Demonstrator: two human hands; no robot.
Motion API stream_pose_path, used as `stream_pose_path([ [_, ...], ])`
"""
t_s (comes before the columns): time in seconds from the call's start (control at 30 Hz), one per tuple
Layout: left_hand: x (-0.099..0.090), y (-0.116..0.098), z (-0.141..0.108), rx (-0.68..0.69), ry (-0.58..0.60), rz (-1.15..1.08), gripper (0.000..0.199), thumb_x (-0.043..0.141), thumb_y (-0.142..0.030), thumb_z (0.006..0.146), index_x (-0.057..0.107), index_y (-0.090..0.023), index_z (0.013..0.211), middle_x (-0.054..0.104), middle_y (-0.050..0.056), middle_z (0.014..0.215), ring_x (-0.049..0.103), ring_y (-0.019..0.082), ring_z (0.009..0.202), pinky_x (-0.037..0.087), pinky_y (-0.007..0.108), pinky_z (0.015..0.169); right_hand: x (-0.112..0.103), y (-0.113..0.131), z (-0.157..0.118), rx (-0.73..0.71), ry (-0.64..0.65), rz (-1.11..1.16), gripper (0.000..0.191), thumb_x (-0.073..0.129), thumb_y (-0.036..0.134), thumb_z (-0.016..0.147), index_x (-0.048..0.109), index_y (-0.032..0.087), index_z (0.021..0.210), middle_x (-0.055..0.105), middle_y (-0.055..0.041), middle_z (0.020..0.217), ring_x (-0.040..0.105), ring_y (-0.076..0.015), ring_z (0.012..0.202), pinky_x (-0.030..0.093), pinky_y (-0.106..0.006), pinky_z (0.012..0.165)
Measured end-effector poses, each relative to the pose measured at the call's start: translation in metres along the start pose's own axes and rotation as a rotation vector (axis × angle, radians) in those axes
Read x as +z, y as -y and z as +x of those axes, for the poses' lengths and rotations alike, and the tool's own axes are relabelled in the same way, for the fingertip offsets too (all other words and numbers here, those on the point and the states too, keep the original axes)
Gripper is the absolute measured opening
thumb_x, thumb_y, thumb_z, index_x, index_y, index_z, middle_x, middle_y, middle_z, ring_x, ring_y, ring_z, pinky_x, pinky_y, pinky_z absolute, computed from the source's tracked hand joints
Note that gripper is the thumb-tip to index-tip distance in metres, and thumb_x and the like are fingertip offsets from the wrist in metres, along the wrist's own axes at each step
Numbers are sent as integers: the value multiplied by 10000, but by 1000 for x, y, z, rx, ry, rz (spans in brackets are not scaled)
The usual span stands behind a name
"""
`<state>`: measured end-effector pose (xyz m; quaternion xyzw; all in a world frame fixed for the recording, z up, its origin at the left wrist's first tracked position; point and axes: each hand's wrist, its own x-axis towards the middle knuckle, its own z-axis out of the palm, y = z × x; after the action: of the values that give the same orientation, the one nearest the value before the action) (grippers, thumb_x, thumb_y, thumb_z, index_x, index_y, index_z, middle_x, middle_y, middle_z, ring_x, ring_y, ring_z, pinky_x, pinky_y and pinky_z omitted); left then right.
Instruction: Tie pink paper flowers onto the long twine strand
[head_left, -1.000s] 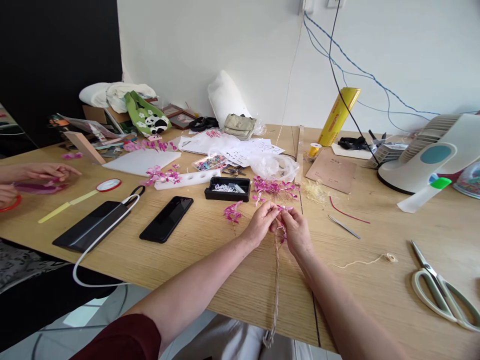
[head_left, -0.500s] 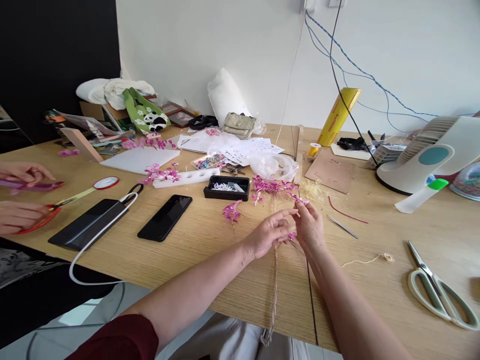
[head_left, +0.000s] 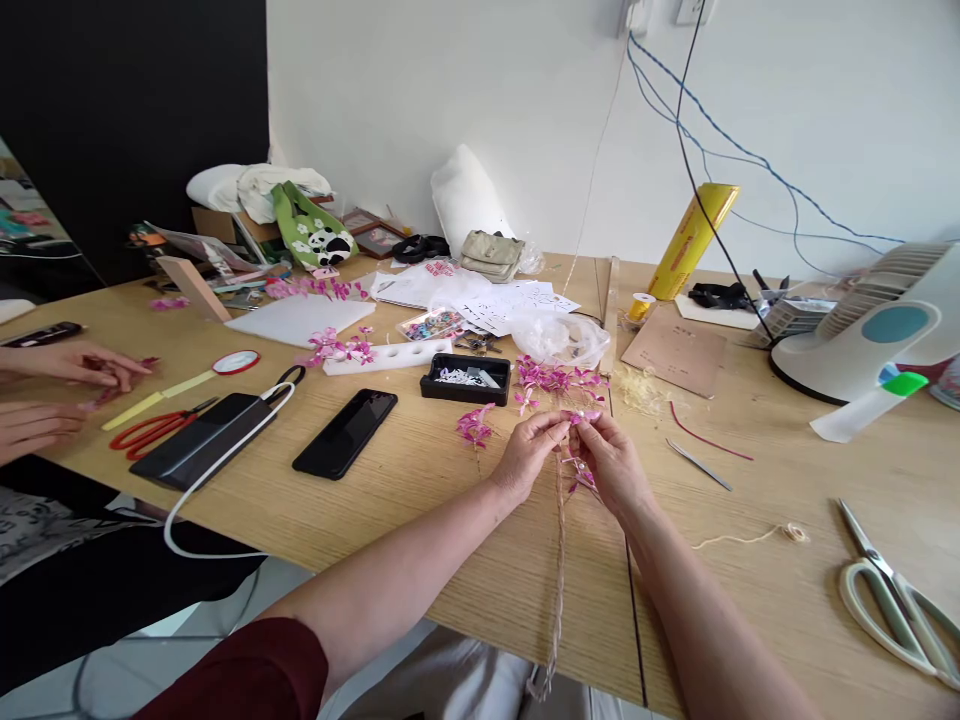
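Note:
Between my hands is a small pink artificial flower [head_left: 587, 415], its petals showing above the fingertips. My left hand [head_left: 531, 452] is closed, pinching the flower's left side. Closed as well, my right hand [head_left: 611, 458] grips it from the right. A twisted, pale cord [head_left: 559, 570] runs from beneath my hands over the table's front edge. Partly behind my right hand, another pink flower sprig [head_left: 582, 476] lies low on the table. Several pink blossoms [head_left: 551, 378] lie just beyond my hands, and a single pink sprig [head_left: 475, 427] rests left of them.
A black tray [head_left: 465, 379] of small white pieces and a black phone [head_left: 345, 433] lie to the left. Tweezers [head_left: 699, 465] and large scissors [head_left: 889, 590] lie right, before a white fan [head_left: 862, 325]. A co-worker's hands [head_left: 82, 370] are near red-handled scissors [head_left: 154, 430] at far left.
My left fingers have come up to the flower, and my right hand has come slightly lower and nearer. The co-worker has let go of the red-handled scissors. The view has shifted a little left.

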<state>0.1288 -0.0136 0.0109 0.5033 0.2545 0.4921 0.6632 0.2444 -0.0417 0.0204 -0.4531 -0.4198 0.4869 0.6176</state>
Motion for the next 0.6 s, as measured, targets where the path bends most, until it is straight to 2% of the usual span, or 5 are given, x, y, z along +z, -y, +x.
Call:
stream_pose_path([
  [0.07, 0, 0, 0, -23, 19, -59, 303, 638, -316, 718, 628, -153, 973, 602, 51, 893, 528, 126, 800, 411, 235, 726, 2, -1, 0, -7, -11, -47, 234, 642, 404, 696, 527, 204, 734, 467, 52, 566, 409, -87, 498, 338, -218, 476],
  [0.2, -2, -3, 2, 16, 10, -27, 606, 720, -245, 638, 497, -250, 1201, 559, 39, 1002, 530, 132, 881, 416, 257, 791, 4, -3, 0, -10, -26, -160, 188, 641, 357, 681, 532, 205, 703, 484, 50, 546, 392, -84, 469, 300, -217, 447],
  [0.27, -6, -5, 5, 62, 45, 95, 463, 703, -262, 657, 582, -230, 1103, 569, 41, 995, 527, 137, 886, 406, 251, 793, 4, -3, 0, -28, -11, -223, 171, 635, 348, 681, 544, 204, 691, 477, 51, 532, 381, -84, 457, 290, -219, 440],
  [0.37, -14, -7, 11, 113, 80, 238, 192, 601, -323, 750, 670, -164, 831, 594, 28, 809, 517, 123, 775, 393, 234, 719, 4, -1, 0, -25, 9, -276, 196, 634, 373, 687, 551, 198, 662, 454, 52, 500, 381, -87, 452, 282, -220, 434],
  [0.6, -17, -10, 14, 31, 139, 139, 287, 650, -324, 705, 631, -157, 937, 569, 16, 788, 491, 90, 680, 377, 212, 612, 0, 4, 1, 14, 63, -271, 238, 643, 409, 679, 557, 188, 660, 471, 49, 516, 385, -81, 453, 283, -217, 431],
])
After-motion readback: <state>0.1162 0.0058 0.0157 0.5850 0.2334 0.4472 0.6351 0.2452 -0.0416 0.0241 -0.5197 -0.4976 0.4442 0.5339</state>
